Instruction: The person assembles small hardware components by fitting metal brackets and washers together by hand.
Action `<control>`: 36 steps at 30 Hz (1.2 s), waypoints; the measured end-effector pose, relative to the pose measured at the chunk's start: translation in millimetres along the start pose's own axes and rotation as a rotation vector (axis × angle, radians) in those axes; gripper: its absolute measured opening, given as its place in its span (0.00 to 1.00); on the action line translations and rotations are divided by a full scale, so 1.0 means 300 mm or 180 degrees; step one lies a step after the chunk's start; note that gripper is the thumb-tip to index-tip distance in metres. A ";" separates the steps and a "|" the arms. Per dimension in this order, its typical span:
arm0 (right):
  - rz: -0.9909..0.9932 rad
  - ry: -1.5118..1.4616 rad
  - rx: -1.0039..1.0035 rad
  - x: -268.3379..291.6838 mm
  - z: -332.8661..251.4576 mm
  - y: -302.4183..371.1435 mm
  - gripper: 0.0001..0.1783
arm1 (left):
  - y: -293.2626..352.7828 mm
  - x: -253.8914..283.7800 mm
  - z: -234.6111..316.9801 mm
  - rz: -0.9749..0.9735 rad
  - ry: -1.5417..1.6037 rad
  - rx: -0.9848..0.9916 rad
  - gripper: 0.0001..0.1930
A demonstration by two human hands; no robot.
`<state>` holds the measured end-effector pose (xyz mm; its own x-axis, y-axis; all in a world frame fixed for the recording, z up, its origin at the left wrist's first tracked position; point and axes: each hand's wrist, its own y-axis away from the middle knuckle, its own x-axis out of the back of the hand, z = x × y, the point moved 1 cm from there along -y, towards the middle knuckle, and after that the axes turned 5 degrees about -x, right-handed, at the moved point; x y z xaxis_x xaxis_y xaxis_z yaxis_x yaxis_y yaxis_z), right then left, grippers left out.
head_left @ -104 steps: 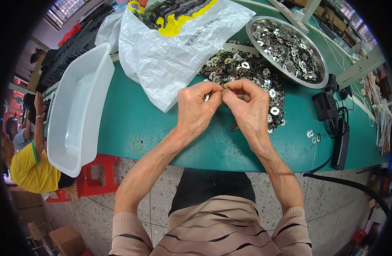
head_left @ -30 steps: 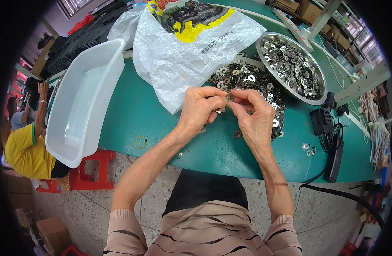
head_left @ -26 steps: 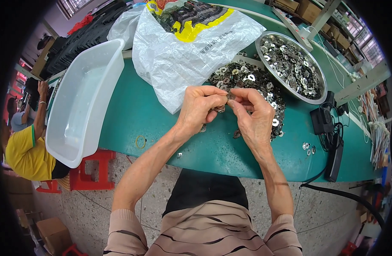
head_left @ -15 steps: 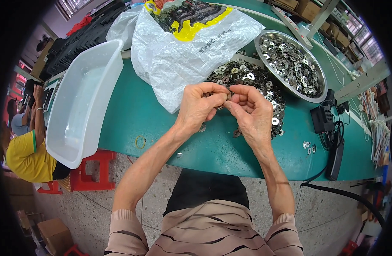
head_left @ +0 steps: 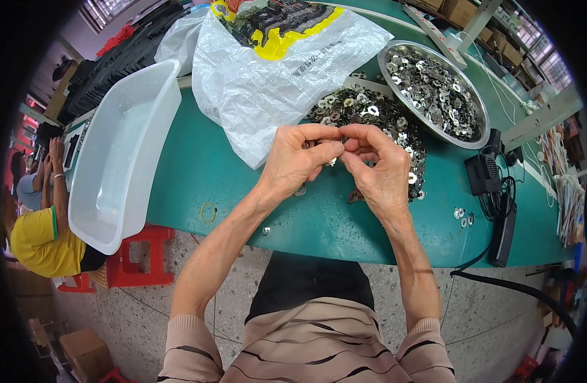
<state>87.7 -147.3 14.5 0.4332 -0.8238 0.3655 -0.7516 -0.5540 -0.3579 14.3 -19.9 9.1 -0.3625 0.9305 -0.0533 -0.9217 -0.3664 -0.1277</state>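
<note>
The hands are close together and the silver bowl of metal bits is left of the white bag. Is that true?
No: the head view shows the silver bowl of metal bits right of the white bag. The left hand and right hand are close together.

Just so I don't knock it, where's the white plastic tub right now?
In the head view, the white plastic tub is on the person's left, at the edge of the green table, left of the white sack.
</note>
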 end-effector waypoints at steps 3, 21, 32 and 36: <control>-0.0254 -0.0846 -0.0650 0.003 0.009 -0.006 0.12 | 0.001 0.002 -0.008 0.0123 0.0130 -0.0025 0.12; -0.0357 -0.1338 -0.1345 0.032 0.009 -0.008 0.09 | 0.011 -0.021 -0.011 0.0244 -0.0748 -0.0479 0.11; -0.0309 -0.1254 -0.1420 0.027 0.009 -0.008 0.09 | 0.004 -0.022 -0.040 0.0335 -0.1036 -0.0880 0.11; -0.0303 -0.1248 -0.1372 0.024 0.014 -0.008 0.08 | 0.004 -0.022 -0.042 0.0290 -0.1203 -0.0949 0.11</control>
<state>94.7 -152.5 14.5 0.5984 -0.8011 0.0044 -0.7992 -0.5966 0.0725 17.2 -26.6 -3.0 -0.5156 0.8103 0.2787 -0.8241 -0.3799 -0.4202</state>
